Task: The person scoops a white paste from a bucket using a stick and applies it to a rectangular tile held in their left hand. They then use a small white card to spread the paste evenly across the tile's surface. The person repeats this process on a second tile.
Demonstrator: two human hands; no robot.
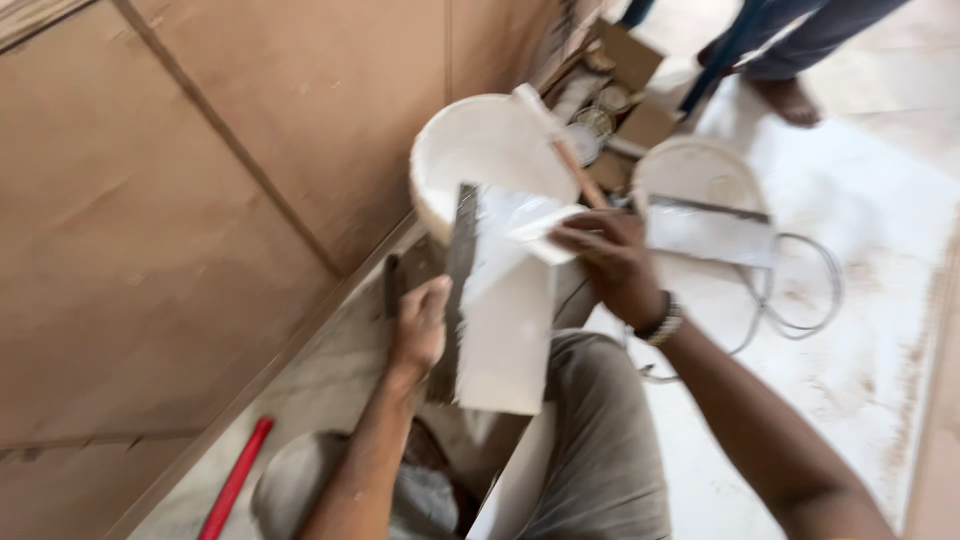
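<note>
The left hand (420,325) has its grip closed on a flat putty-coated rectangular board (505,320). Just above that grip, the right hand (615,265) clasps a white-smeared scraper blade (545,230), beside the round white plastic bucket (480,150).

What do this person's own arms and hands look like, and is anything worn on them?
Both arms are bare, with no sleeves or gloves in view. The left hand wears nothing that shows. The right hand has a beaded band around its wrist, with light and dark beads. The picture is too blurred to tell any rings.
</note>
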